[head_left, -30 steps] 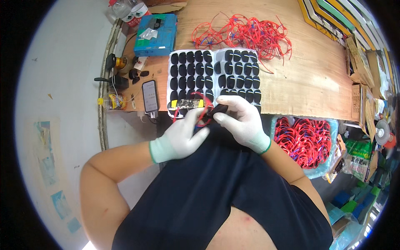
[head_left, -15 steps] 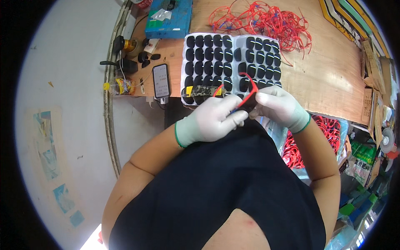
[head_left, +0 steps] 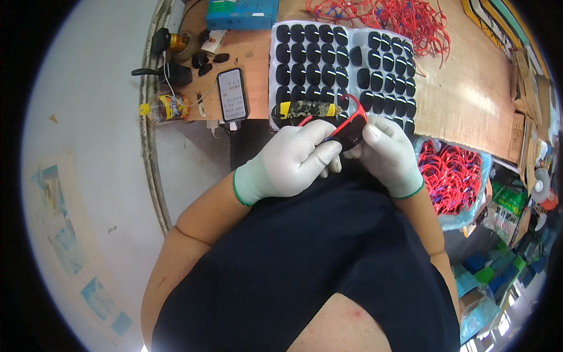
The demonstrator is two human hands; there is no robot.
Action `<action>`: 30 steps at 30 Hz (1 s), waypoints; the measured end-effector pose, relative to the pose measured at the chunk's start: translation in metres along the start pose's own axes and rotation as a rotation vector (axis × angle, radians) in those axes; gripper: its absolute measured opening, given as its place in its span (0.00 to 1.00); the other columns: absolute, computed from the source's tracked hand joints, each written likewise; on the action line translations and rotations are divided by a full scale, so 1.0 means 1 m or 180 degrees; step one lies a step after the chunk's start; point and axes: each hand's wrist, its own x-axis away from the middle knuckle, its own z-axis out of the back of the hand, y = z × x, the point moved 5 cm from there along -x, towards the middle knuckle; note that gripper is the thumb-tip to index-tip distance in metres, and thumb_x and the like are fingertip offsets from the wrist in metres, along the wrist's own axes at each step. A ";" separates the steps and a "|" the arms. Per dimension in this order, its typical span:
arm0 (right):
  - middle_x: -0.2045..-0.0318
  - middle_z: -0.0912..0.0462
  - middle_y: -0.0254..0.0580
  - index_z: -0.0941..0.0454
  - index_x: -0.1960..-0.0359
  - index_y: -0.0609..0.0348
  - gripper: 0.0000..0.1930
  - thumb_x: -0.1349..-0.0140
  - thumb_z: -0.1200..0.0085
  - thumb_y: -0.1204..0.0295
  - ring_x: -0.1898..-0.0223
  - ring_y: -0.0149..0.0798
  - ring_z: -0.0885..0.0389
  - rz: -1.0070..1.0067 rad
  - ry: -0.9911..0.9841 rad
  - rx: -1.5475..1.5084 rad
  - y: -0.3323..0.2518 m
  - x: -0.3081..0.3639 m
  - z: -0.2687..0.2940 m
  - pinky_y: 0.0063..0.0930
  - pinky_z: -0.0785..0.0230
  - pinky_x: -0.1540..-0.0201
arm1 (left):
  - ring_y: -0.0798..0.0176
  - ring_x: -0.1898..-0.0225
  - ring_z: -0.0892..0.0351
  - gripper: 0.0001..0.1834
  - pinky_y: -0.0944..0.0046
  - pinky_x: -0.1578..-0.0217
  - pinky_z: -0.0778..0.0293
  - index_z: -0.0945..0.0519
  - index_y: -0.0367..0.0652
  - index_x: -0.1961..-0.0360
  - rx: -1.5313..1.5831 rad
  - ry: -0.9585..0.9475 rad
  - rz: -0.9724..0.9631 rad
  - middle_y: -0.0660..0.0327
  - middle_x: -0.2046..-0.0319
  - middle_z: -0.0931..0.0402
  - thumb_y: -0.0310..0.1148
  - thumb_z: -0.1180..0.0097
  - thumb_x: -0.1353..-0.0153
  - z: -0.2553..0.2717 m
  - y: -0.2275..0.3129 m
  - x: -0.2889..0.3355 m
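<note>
Both my hands wear white knit gloves with green cuffs. Between them is a red glasses frame [head_left: 356, 112] with a dark lens [head_left: 353, 134] in its front. My left hand [head_left: 296, 159] is closed around one side of the frame, fingers curled. With thumb and fingers, my right hand [head_left: 390, 154] pinches the other side at the lens edge. Just beyond, a white sheet [head_left: 355, 36] bears rows of black lenses [head_left: 314, 54]. A camouflage-wrapped tool with yellow tape [head_left: 311, 110] lies across its near edge. My fingers partly hide the frame.
Left of the sheet lie a phone [head_left: 233, 95] and some loose dark lenses [head_left: 200, 59]. A blue box [head_left: 243, 14] stands behind them. Tangled red frames [head_left: 404, 23] lie at the back. Below the table edge at right, a plastic-lined container holds many red frames [head_left: 450, 176].
My view has shifted, so the table sits higher in the picture. The glasses have turned, showing more of the dark lens. Both hands keep their hold on the frame.
</note>
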 end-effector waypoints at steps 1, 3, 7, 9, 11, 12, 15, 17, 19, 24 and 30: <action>0.62 0.18 0.39 0.19 0.53 0.68 0.18 0.28 0.44 0.61 0.63 0.30 0.23 -0.0021 -0.0033 -0.0047 0.002 -0.003 -0.002 0.28 0.29 0.54 | 0.67 0.72 0.15 0.11 0.68 0.67 0.20 0.23 0.32 0.52 -0.0093 -0.0036 -0.0016 0.58 0.70 0.15 0.30 0.53 0.24 0.003 -0.002 0.002; 0.60 0.17 0.39 0.20 0.51 0.68 0.18 0.28 0.43 0.62 0.63 0.29 0.24 -0.0086 -0.0019 -0.0130 0.006 -0.005 -0.009 0.28 0.30 0.54 | 0.67 0.72 0.15 0.11 0.68 0.67 0.20 0.23 0.33 0.51 -0.0193 -0.0329 -0.0024 0.58 0.71 0.15 0.30 0.52 0.24 0.011 -0.002 0.004; 0.60 0.18 0.38 0.20 0.50 0.68 0.17 0.28 0.42 0.63 0.64 0.29 0.25 -0.0100 -0.0300 -0.0317 0.019 -0.007 -0.015 0.29 0.30 0.55 | 0.67 0.72 0.15 0.12 0.68 0.66 0.20 0.23 0.32 0.50 -0.0228 -0.0651 0.0112 0.59 0.72 0.16 0.30 0.52 0.25 0.022 0.000 0.012; 0.61 0.18 0.38 0.21 0.51 0.68 0.17 0.28 0.42 0.63 0.64 0.30 0.25 0.0053 -0.0140 -0.0390 0.020 -0.008 -0.021 0.30 0.30 0.55 | 0.68 0.72 0.16 0.11 0.69 0.67 0.20 0.23 0.32 0.51 -0.0216 -0.0518 0.0138 0.59 0.73 0.16 0.30 0.52 0.24 0.027 0.000 0.012; 0.66 0.20 0.37 0.21 0.57 0.66 0.14 0.28 0.43 0.64 0.67 0.31 0.25 0.0124 0.0241 -0.0386 0.021 -0.008 -0.028 0.31 0.31 0.56 | 0.68 0.74 0.16 0.11 0.70 0.69 0.21 0.22 0.33 0.52 -0.0150 -0.0288 0.0140 0.60 0.74 0.17 0.31 0.52 0.24 0.028 0.001 0.013; 0.67 0.20 0.37 0.21 0.59 0.65 0.14 0.28 0.43 0.64 0.67 0.31 0.25 0.0101 0.0189 -0.0490 0.024 -0.009 -0.027 0.31 0.31 0.57 | 0.69 0.74 0.16 0.11 0.70 0.70 0.21 0.22 0.33 0.53 -0.0339 -0.0239 0.0009 0.60 0.74 0.17 0.31 0.52 0.24 0.027 0.004 0.014; 0.70 0.21 0.38 0.22 0.65 0.63 0.13 0.27 0.44 0.64 0.69 0.32 0.26 0.0025 0.0065 -0.0704 0.035 -0.013 -0.019 0.31 0.31 0.59 | 0.70 0.77 0.18 0.11 0.70 0.73 0.23 0.22 0.34 0.55 -0.0872 -0.0078 -0.0424 0.62 0.76 0.18 0.32 0.51 0.23 0.021 0.009 0.015; 0.72 0.22 0.38 0.23 0.68 0.61 0.14 0.27 0.45 0.64 0.71 0.33 0.26 -0.0007 0.0027 -0.0709 0.037 -0.014 -0.019 0.32 0.32 0.60 | 0.63 0.77 0.16 0.09 0.64 0.73 0.23 0.22 0.37 0.57 -0.0962 -0.0016 -0.0441 0.59 0.77 0.19 0.31 0.50 0.25 0.019 0.009 0.016; 0.72 0.22 0.38 0.23 0.68 0.62 0.14 0.27 0.46 0.64 0.70 0.33 0.26 0.0137 0.0118 -0.0646 0.035 -0.015 -0.023 0.32 0.32 0.60 | 0.59 0.76 0.16 0.08 0.62 0.73 0.24 0.22 0.38 0.60 -0.0940 0.0083 -0.0520 0.58 0.77 0.19 0.31 0.49 0.25 0.021 0.006 0.017; 0.69 0.20 0.37 0.21 0.61 0.65 0.11 0.26 0.47 0.68 0.68 0.30 0.26 0.0313 0.0615 -0.0607 0.032 -0.011 -0.035 0.31 0.31 0.58 | 0.66 0.77 0.18 0.10 0.66 0.73 0.25 0.21 0.37 0.58 -0.0369 0.0034 0.0145 0.61 0.77 0.20 0.33 0.50 0.24 0.030 -0.007 0.014; 0.64 0.16 0.39 0.19 0.56 0.66 0.10 0.30 0.41 0.71 0.65 0.29 0.20 0.0648 0.0639 0.0219 0.029 -0.003 -0.030 0.24 0.29 0.58 | 0.74 0.75 0.21 0.12 0.70 0.69 0.24 0.20 0.39 0.51 -0.0072 0.0001 0.0119 0.66 0.75 0.20 0.35 0.49 0.26 0.027 0.003 0.007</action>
